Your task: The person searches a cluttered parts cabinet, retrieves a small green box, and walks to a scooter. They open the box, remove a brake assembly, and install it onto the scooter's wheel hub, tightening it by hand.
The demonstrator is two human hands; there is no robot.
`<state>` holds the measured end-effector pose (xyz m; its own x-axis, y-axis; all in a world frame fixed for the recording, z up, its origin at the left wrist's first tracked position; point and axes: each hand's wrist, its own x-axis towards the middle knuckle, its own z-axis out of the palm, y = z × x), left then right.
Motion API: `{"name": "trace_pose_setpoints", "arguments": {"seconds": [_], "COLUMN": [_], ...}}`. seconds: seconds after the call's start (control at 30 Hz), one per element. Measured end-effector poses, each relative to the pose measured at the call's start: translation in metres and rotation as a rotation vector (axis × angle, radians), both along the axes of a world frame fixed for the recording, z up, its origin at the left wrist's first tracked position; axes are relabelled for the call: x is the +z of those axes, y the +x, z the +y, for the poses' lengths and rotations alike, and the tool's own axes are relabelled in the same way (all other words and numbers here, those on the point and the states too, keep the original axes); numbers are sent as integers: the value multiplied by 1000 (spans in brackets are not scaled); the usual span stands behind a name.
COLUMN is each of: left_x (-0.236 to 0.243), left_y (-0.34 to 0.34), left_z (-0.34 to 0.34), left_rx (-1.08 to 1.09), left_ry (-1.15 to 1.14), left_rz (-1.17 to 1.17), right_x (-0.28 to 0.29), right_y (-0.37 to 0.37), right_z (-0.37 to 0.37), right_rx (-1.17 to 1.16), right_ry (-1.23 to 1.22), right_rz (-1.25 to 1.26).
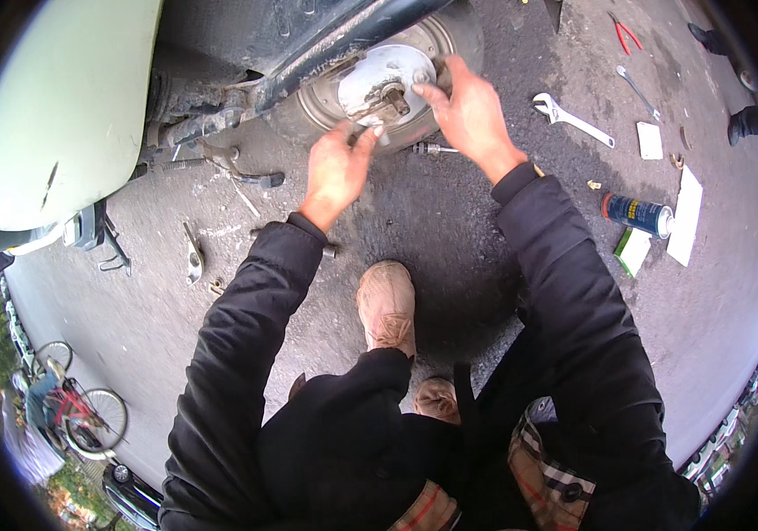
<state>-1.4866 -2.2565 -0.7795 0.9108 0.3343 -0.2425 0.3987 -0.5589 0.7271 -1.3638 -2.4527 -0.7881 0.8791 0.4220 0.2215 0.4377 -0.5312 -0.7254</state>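
A round silver-white brake plate sits at the centre of a scooter wheel, with a greasy axle end and small arm at its middle. My left hand grips the plate's lower edge with thumb and fingers pressed close to it. On the right side my right hand holds the plate's rim, its thumb on the face and its fingers bent behind the edge. The fingertips of both hands are partly hidden.
The scooter's pale body panel and dark swingarm tube crowd the upper left. On the asphalt lie a socket tool, an adjustable wrench, red-handled pliers, a spanner, a spray can and a metal bracket.
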Motion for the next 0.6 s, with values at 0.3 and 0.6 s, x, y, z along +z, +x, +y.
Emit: {"name": "trace_pose_setpoints", "arguments": {"seconds": [0.3,0.6], "left_x": [9,18], "left_y": [-5,-7], "left_z": [9,7], "left_rx": [127,246], "left_ry": [-46,-97], "left_rz": [-140,-212], "right_x": [3,4], "right_y": [-23,-30], "right_z": [20,22], "right_rx": [-113,-179], "right_ry": [99,193], "right_rz": [385,489]}}
